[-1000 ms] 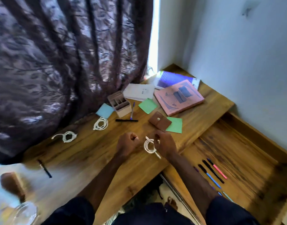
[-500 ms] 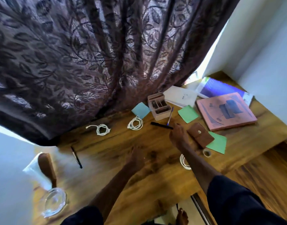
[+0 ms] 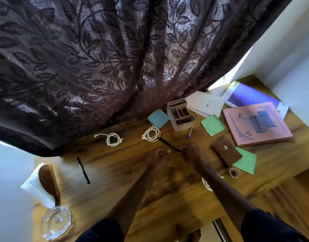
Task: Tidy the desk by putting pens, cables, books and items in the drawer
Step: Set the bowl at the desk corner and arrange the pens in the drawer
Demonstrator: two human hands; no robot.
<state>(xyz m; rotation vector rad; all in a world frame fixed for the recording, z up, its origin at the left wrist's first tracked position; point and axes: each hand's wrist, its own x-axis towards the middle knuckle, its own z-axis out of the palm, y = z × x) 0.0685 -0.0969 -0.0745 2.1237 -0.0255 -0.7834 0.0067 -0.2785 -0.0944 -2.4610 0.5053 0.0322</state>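
My right hand (image 3: 190,152) is closed around one end of a black pen (image 3: 167,144) on the wooden desk (image 3: 115,180). Beside it my left hand (image 3: 158,157) is a loose fist with nothing in it. Two coiled white cables (image 3: 151,133) (image 3: 112,139) lie further back. A third coil (image 3: 206,184) is partly hidden under my right forearm. Another black pen (image 3: 83,170) lies at the left, and a blue pen (image 3: 192,127) leans by the organiser (image 3: 180,115). A pink book (image 3: 255,124), a purple book (image 3: 246,96) and a brown wallet (image 3: 226,150) lie at the right.
A dark leaf-patterned curtain (image 3: 115,58) hangs over the desk's back edge. Green (image 3: 213,124) and blue (image 3: 158,118) sticky notes, white papers (image 3: 205,103) and a tape roll (image 3: 234,172) are scattered around. A hairbrush (image 3: 48,182) on a tissue and a glass lid (image 3: 56,222) sit at the left.
The view swung left, away from the open drawer. My right hand let go of the white cable coil, reached forward and closed on the black pen. My left hand moved up beside it.
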